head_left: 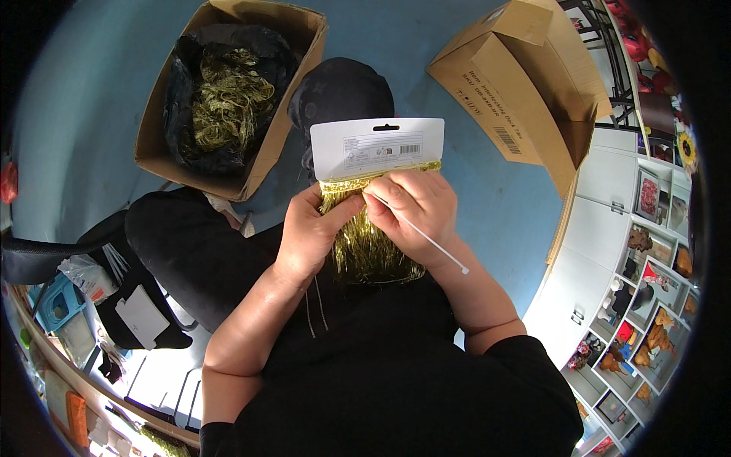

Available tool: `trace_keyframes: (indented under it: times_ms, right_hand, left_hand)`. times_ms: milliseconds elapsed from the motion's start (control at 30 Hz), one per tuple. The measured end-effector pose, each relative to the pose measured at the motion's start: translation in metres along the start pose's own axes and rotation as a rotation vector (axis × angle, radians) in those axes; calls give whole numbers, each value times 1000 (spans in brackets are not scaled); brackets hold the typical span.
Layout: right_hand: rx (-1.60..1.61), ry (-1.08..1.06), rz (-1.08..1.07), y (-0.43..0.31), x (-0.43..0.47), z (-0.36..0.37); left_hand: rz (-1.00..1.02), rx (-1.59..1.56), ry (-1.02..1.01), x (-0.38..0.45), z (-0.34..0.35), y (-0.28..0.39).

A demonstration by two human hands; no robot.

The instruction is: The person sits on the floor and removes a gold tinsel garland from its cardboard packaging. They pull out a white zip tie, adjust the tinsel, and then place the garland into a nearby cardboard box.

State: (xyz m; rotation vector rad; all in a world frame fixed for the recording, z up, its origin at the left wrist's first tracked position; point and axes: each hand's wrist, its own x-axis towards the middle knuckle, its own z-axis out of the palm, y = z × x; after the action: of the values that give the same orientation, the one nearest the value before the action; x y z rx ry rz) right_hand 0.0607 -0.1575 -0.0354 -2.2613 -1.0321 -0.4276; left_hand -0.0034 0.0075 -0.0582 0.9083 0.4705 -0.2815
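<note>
A bundle of gold tinsel fringe (371, 251) hangs from a white header card (378, 147), which has a hanging slot and printed writing. My left hand (320, 225) grips the band at the fringe's top left, its thumb across the front. In my right hand (414, 208), a white plastic cable tie (431, 241) is pinched between thumb and fingers against the fringe. The tie's head end sticks out toward my right forearm; its other end is hidden at the fingertips. The two hands nearly touch below the card.
At the upper left, a cardboard box (151, 143) lined with a black bag holds loose gold tinsel (231, 105). An open cardboard box (491, 103) stands at the upper right. More cable ties (116, 261) and white cards (143, 316) lie on a black chair at the left. Shelves line the right.
</note>
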Motion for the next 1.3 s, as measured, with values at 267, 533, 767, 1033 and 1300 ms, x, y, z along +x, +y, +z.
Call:
trace_keyframes:
  times_ms: [267, 533, 767, 1033, 1300]
  right_hand:
    - [-54, 13, 2, 0, 0, -1]
    - [-12, -3, 21, 7, 1, -6]
    - [18, 9, 21, 9, 2, -10]
    - [39, 1, 17, 8, 2, -8]
    - [77, -16, -6, 4, 2, -5]
  left_hand:
    - [-9, 20, 12, 0, -1, 0]
    - [-9, 77, 53, 12, -6, -5]
    - [115, 459, 186, 30, -10, -4]
    - [173, 602, 239, 32, -7, -2]
    - [163, 516, 220, 35, -10, -8]
